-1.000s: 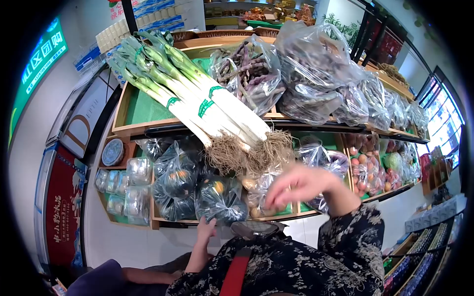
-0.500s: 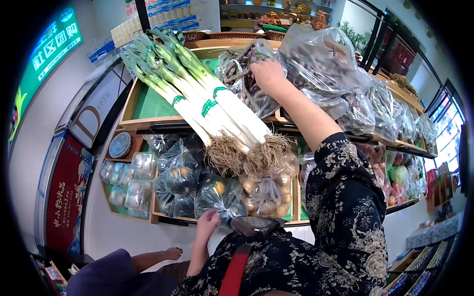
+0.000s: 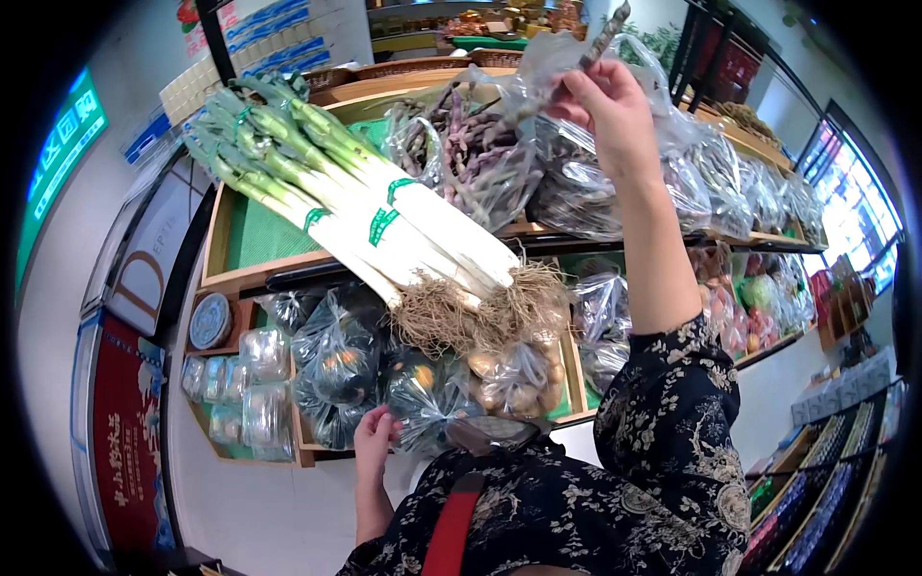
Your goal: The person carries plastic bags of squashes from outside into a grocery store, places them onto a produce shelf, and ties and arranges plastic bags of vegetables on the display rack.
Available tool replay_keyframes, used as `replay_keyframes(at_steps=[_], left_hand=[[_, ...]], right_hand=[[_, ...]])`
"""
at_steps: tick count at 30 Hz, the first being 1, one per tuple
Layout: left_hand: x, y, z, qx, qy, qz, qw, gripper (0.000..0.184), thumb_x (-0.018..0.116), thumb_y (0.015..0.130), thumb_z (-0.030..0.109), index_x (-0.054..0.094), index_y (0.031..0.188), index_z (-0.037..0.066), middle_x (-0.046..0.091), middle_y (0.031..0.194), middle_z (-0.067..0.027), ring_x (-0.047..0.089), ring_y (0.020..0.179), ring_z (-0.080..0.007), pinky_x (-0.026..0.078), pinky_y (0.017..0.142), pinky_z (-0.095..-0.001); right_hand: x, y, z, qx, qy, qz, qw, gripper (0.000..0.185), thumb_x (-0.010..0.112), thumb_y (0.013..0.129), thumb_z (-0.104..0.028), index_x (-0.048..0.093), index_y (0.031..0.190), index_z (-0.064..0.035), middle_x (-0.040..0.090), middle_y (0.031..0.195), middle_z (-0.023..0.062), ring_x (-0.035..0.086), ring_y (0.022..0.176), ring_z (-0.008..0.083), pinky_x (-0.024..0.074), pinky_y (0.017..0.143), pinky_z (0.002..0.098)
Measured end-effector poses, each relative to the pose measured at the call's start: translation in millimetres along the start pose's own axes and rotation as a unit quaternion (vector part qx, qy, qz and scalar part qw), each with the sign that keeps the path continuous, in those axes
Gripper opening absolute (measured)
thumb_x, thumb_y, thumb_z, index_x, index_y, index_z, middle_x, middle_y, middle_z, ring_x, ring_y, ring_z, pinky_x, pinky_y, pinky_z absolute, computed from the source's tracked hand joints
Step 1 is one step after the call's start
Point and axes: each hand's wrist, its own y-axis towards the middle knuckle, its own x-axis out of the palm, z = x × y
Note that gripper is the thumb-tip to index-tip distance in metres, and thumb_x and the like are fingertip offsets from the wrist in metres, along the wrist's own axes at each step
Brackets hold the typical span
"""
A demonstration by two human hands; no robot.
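Note:
My right hand (image 3: 610, 106) is raised over the upper shelf, its fingers closed round a thin, mottled purplish stalk (image 3: 607, 35) that slants up past the fingertips. Just left of it, an open clear bag (image 3: 475, 144) holds more purplish stalks. My left hand (image 3: 375, 437) is low in front of the lower shelf, fingers curled together, with nothing visible in them. Close beside it is a plastic bag with dark round produce (image 3: 418, 389). Large leeks (image 3: 384, 211) with green bands lie diagonally across the upper shelf, their roots (image 3: 480, 312) hanging over the lower one.
More filled plastic bags (image 3: 725, 182) line the upper shelf to the right. Below are bagged round yellowish produce (image 3: 519, 379), clear packs (image 3: 264, 408) and a round tub (image 3: 211, 322). A red-fronted cabinet (image 3: 130, 442) stands left, a display rack (image 3: 816, 490) lower right.
My right hand went from above the lower shelf into the bag of stalks, then rose to the right with one stalk. My left hand has shifted slightly left. The other person's leg has left the view.

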Motion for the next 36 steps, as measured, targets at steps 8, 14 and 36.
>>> replay_keyframes(at_steps=[8,14,36], left_hand=[[26.2,-11.8,127.3,0.150,-0.083,-0.240,0.955,0.031,0.051,0.085,0.006,0.047,0.114,-0.002,0.058,0.098,-0.0083,0.058,0.089,-0.0159,0.045,0.075,-0.0241],[44.9,-17.5,157.2,0.250,-0.004,-0.386,0.888,0.043,0.056,0.081,0.004,0.041,0.120,-0.003,0.054,0.109,-0.0113,0.052,0.101,-0.0154,0.041,0.085,-0.0264],[72.0,-70.9,78.7,0.175,0.183,-0.586,0.770,0.013,0.060,0.080,0.008,0.058,0.090,0.000,0.060,0.068,-0.0018,0.054,0.059,-0.0054,0.044,0.054,-0.0199]], right_hand=[[11.7,-124.3,-28.6,0.179,0.081,0.007,0.981,0.015,0.057,0.082,-0.005,0.044,0.089,-0.0035,0.061,0.082,0.0124,0.061,0.070,0.0169,0.0524,0.056,0.0259],[68.3,-226.9,-18.1,0.268,0.001,0.007,0.963,0.016,0.058,0.081,-0.003,0.043,0.087,-0.0026,0.059,0.079,0.0081,0.060,0.068,0.0138,0.0498,0.058,0.0235],[96.2,-407.3,-56.9,0.363,-0.019,0.220,0.905,0.017,0.058,0.083,-0.010,0.055,0.097,-0.0002,0.058,0.077,0.0036,0.055,0.061,0.0088,0.0468,0.055,0.0215]])
